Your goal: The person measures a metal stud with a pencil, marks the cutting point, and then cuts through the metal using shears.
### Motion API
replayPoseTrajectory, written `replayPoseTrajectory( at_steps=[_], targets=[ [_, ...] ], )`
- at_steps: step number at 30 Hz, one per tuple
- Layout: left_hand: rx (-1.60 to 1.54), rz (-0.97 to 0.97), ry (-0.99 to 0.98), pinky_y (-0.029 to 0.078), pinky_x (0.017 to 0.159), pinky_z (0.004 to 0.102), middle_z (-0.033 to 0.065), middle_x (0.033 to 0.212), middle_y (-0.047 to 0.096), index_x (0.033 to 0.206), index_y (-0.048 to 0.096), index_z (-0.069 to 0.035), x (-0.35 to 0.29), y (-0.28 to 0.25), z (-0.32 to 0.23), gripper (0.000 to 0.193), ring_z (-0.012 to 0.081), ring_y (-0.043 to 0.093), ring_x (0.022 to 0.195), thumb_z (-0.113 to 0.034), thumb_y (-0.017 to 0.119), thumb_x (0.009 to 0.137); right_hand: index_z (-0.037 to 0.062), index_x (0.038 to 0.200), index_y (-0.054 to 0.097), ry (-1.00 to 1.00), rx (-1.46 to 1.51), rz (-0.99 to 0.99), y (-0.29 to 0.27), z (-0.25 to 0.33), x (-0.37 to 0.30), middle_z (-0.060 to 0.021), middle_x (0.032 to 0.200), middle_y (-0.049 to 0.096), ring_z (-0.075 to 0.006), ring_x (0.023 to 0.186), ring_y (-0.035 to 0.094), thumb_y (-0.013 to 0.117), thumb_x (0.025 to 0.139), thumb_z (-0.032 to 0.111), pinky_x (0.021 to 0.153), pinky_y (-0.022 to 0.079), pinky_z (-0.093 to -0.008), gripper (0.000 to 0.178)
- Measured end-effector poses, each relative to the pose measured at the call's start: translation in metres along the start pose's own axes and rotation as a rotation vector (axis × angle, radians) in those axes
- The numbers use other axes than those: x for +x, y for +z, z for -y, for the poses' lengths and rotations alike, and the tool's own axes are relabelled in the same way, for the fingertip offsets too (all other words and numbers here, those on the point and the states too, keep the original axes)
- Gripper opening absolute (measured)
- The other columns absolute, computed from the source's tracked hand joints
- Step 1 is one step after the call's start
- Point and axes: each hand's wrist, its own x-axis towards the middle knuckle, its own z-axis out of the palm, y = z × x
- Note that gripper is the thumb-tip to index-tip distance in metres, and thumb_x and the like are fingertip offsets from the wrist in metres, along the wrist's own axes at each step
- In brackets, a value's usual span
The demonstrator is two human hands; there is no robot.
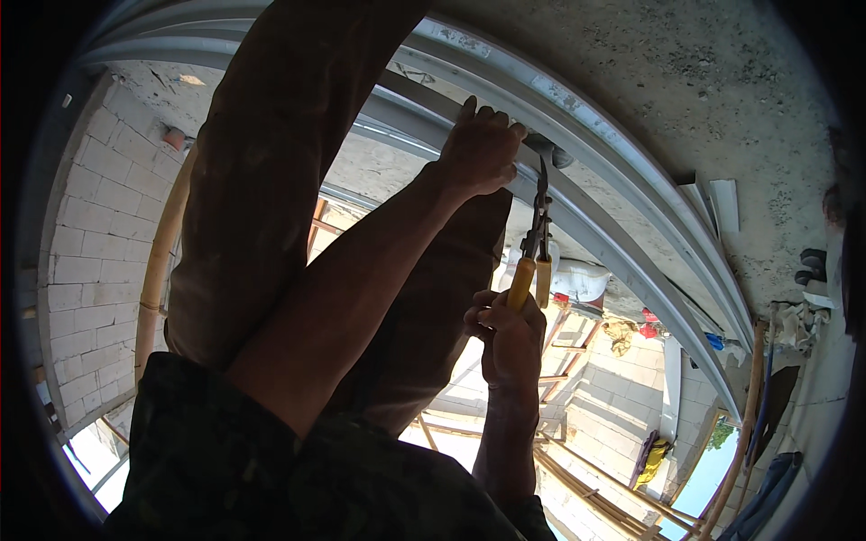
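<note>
Nearest the camera, a dark green camouflage-patterned cloth sleeve point(207, 442) fills the lower left. Beyond it spreads the rough grey concrete floor point(722, 99), speckled with grit toward the upper right. A wall of pale rectangular blocks point(104, 234) stands at the left. Long, light grey metal channels point(559, 99) sweep across the upper view, and alongside them, closer to the person, runs a long grey metal profile with a ridged face point(622, 248). A tan round pole point(161, 261) rises in front of the block wall. The person's dark brown trouser legs point(262, 162) are bent, the left forearm crossing in front of them. Hand snips with yellow handles and dark metal blades point(539, 216) point away from the person, blade tips beside the profile's edge, just right of the left hand point(483, 153). That hand's fingers are curled over the profile, gripping it. The right hand point(512, 338), lower down, has its fingers wrapped around the lower ends of the snips' handles.
</note>
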Motion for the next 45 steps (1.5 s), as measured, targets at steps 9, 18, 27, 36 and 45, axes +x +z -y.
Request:
replayPoseTrajectory(
  at_steps=[9, 18, 27, 36, 45],
  targets=[
    [-0.527, -0.436, -0.172, 0.043, 0.095, 0.0426, 0.0194, 0.109, 0.059, 0.121, 0.052, 0.004, -0.054, -0.001, -0.027, 0.051, 0.0337, 0.056, 0.107, -0.02, 0.065, 0.079, 0.0051, 0.082, 0.051, 0.247, 0.607, 0.218, -0.01, 0.005, 0.0, -0.0166, 0.095, 0.062, -0.0198, 0.062, 0.06, 0.05, 0.074, -0.009, 0.049, 0.047, -0.0274, 0.016],
    [-1.469, 0.5, -0.634, 0.048, 0.071, 0.0322, 0.008, 0.085, 0.056, 0.108, 0.058, 0.003, -0.097, 0.036, -0.048, 0.066, 0.0159, 0.057, 0.076, -0.06, 0.05, 0.092, 0.0028, 0.092, 0.059, 0.241, 0.701, 0.271, -0.008, 0.01, -0.003, -0.0188, 0.094, 0.064, -0.0187, 0.059, 0.058, 0.049, 0.08, -0.004, 0.045, 0.047, -0.0274, 0.017],
    [-1.598, 0.402, -0.636, 0.036, 0.036, 0.0218, 0.0067, 0.066, 0.054, 0.099, 0.057, 0.0, -0.098, 0.043, -0.049, 0.055, 0.0075, 0.044, 0.04, -0.054, 0.047, 0.096, -0.0004, 0.093, 0.057, 0.173, 0.514, 0.221, -0.004, 0.042, 0.001, -0.0187, 0.09, 0.066, -0.0231, 0.061, 0.064, 0.053, 0.083, 0.004, 0.046, 0.048, -0.0295, 0.012],
    [-1.858, 0.458, -0.662, 0.045, 0.04, 0.0253, 0.0115, 0.073, 0.057, 0.096, 0.053, 0.001, -0.088, 0.036, -0.061, 0.052, 0.0149, 0.058, 0.049, -0.05, 0.044, 0.098, -0.0021, 0.104, 0.06, 0.051, 0.203, 0.166, 0.007, 0.067, 0.008, -0.0169, 0.091, 0.067, -0.0254, 0.075, 0.068, 0.056, 0.088, 0.021, 0.058, 0.056, -0.0328, 0.028],
    [-1.82, 0.664, -0.591, 0.054, 0.074, 0.0379, 0.0146, 0.099, 0.06, 0.104, 0.053, -0.002, -0.075, 0.021, -0.052, 0.048, 0.0216, 0.064, 0.088, -0.047, 0.038, 0.101, 0.0065, 0.115, 0.055, -0.034, 0.131, 0.108, -0.008, 0.047, 0.024, -0.0161, 0.122, 0.055, -0.0378, 0.117, 0.053, 0.059, 0.087, 0.032, 0.089, 0.049, -0.0562, 0.038]
  ],
)
